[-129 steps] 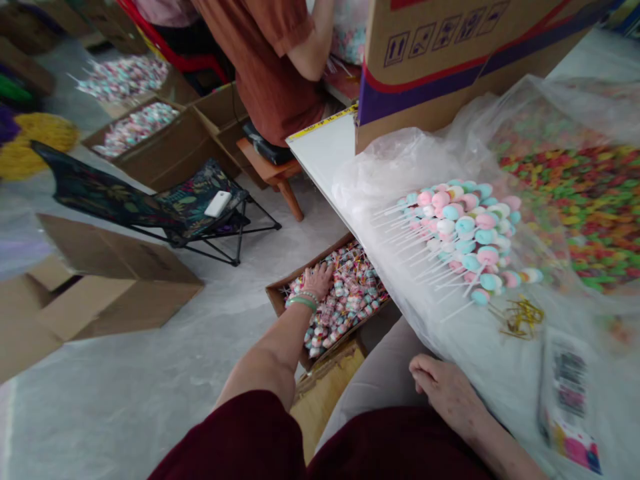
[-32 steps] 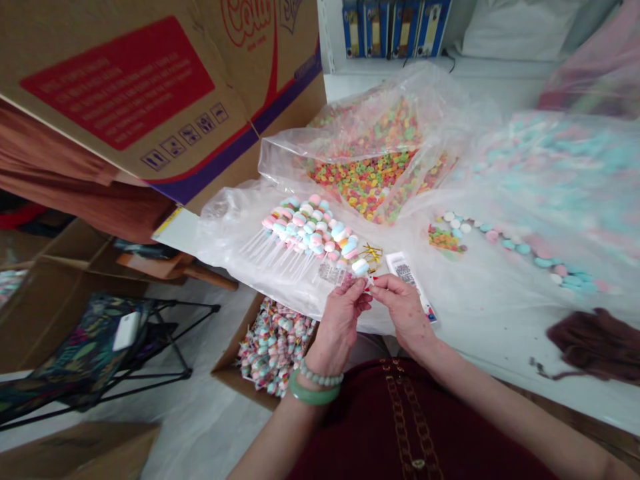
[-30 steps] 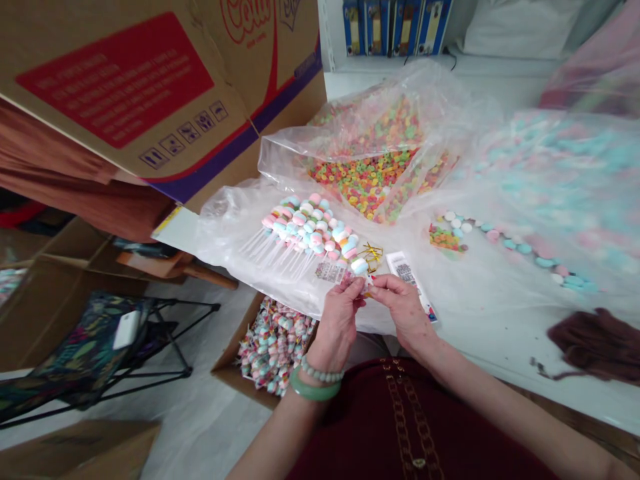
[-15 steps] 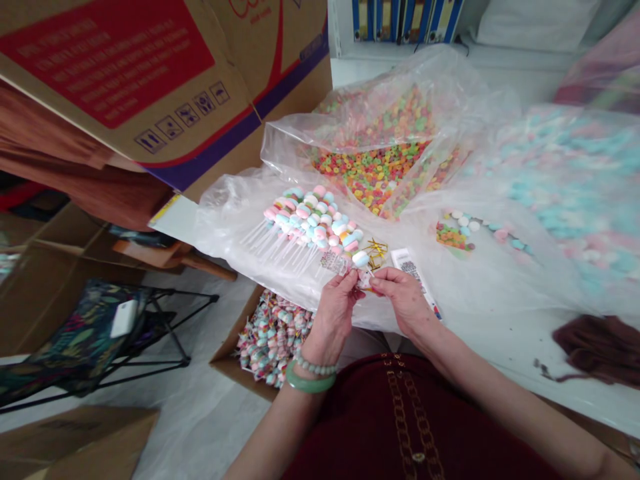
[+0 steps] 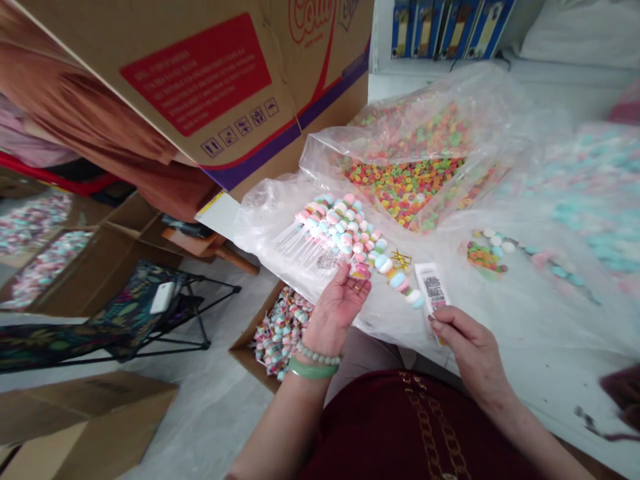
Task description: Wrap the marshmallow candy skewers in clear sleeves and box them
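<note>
Patterned dark fabric covers the folding chair (image 5: pixel 60 340) at left, with a white phone (image 5: pixel 163 298) on it. Next, an open box (image 5: pixel 245 360) on the floor holds wrapped sweets (image 5: pixel 283 330). On the plastic sheet (image 5: pixel 260 213) over the table lies a pile of marshmallow sticks (image 5: pixel 345 230), white stems pointing left. The left hand (image 5: pixel 340 303), palm up, fingers loosely curled, has a clear printed bag (image 5: pixel 359 270) between thumb and fingers. Gold ties (image 5: pixel 401 260) lie just beyond a single skewer (image 5: pixel 399 280), which slants down to the right hand (image 5: pixel 470 347); its thumb and fingers are closed on the stem's end, over a white packet (image 5: pixel 433 290). Farther right are candy rings (image 5: pixel 485 257), blurred loose marshmallows (image 5: pixel 595 207) and a brown cloth (image 5: pixel 621 393).
</note>
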`<state>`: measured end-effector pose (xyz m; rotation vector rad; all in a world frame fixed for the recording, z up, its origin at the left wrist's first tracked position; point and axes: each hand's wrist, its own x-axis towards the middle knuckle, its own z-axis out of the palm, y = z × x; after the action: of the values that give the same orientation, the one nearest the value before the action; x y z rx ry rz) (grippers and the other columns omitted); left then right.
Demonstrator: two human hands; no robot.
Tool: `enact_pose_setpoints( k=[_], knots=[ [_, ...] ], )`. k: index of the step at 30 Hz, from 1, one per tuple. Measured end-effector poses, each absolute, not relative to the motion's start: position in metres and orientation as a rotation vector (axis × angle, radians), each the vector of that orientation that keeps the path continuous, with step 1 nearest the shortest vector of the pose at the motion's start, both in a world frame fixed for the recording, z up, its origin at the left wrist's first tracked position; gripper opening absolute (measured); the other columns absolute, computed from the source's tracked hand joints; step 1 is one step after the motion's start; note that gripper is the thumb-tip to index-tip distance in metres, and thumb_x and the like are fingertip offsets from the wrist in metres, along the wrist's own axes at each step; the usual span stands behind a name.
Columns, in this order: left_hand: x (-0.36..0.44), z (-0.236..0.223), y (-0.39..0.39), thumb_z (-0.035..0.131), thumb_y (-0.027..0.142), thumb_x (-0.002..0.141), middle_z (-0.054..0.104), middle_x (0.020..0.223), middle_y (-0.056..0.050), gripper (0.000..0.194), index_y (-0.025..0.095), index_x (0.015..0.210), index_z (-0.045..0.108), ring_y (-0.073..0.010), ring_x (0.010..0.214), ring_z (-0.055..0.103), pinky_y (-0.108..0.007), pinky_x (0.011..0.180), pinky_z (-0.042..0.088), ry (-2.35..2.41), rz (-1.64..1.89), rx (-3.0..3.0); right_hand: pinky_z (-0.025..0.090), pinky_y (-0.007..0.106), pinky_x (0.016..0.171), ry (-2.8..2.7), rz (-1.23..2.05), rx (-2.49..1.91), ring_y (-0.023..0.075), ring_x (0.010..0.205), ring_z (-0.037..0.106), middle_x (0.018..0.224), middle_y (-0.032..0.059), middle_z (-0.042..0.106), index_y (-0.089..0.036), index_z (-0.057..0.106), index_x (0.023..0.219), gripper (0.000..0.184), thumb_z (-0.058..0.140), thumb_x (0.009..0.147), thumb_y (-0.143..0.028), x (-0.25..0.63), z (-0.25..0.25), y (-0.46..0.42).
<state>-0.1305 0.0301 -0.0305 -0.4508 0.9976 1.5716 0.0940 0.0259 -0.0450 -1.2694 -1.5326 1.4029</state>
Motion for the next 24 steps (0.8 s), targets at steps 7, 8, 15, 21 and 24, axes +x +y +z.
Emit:
enact_pose_setpoints(
  k=[7, 8, 15, 21, 24],
  knots=[
    [-0.127, -0.023, 0.032, 0.058, 0.027, 0.087, 0.067, 0.073, -0.004, 0.014, 0.014, 0.084, 0.063, -0.0136, 0.066, 0.065, -0.028, 0.067, 0.054, 0.976, 1.605, -0.423, 0.041, 0.029, 0.065, -1.927, 0.985, -1.088, 0.0180, 0.072, 0.055, 0.075, 0.0024, 0.059, -0.022, 0.063, 0.079, 0.012, 0.053, 0.086, -0.023, 0.093, -0.042, 0.025],
    [-0.127, -0.024, 0.032, 0.059, 0.027, 0.086, 0.068, 0.075, -0.004, 0.013, 0.015, 0.085, 0.063, -0.0141, 0.068, 0.065, -0.028, 0.068, 0.054, 0.983, 1.623, -0.404, 0.042, 0.029, 0.066, -1.971, 0.908, -1.047, 0.0180, 0.072, 0.055, 0.076, 0.0030, 0.059, -0.022, 0.063, 0.081, 0.012, 0.053, 0.086, -0.020, 0.094, -0.042, 0.025],
    [-0.125, -0.030, 0.030, 0.069, 0.023, 0.076, 0.069, 0.079, -0.004, 0.015, 0.016, 0.089, 0.064, -0.0151, 0.068, 0.066, -0.030, 0.071, 0.055, 1.048, 1.776, -0.153, 0.042, 0.030, 0.063, -2.084, 0.675, -0.914, 0.0182, 0.072, 0.052, 0.076, 0.0053, 0.057, -0.020, 0.063, 0.093, 0.016, 0.052, 0.085, -0.011, 0.098, -0.043, 0.025],
    [-0.132, -0.035, 0.026, 0.074, 0.025, 0.068, 0.068, 0.077, -0.004, 0.020, 0.013, 0.082, 0.067, -0.0139, 0.065, 0.063, -0.025, 0.063, 0.052, 1.141, 1.763, 0.132, 0.043, 0.030, 0.063, -2.062, 0.818, -0.967, 0.0181, 0.072, 0.054, 0.076, 0.0043, 0.058, -0.022, 0.063, 0.087, 0.013, 0.051, 0.087, -0.018, 0.104, -0.037, 0.032],
    [-0.134, -0.039, 0.026, 0.076, 0.026, 0.066, 0.067, 0.073, -0.002, 0.019, 0.013, 0.077, 0.066, -0.0121, 0.063, 0.062, -0.024, 0.064, 0.050, 1.171, 1.807, 0.114, 0.043, 0.030, 0.064, -2.033, 0.959, -0.987, 0.0185, 0.072, 0.055, 0.074, 0.0034, 0.058, -0.023, 0.063, 0.083, 0.013, 0.050, 0.087, -0.022, 0.102, -0.036, 0.033]
  ],
)
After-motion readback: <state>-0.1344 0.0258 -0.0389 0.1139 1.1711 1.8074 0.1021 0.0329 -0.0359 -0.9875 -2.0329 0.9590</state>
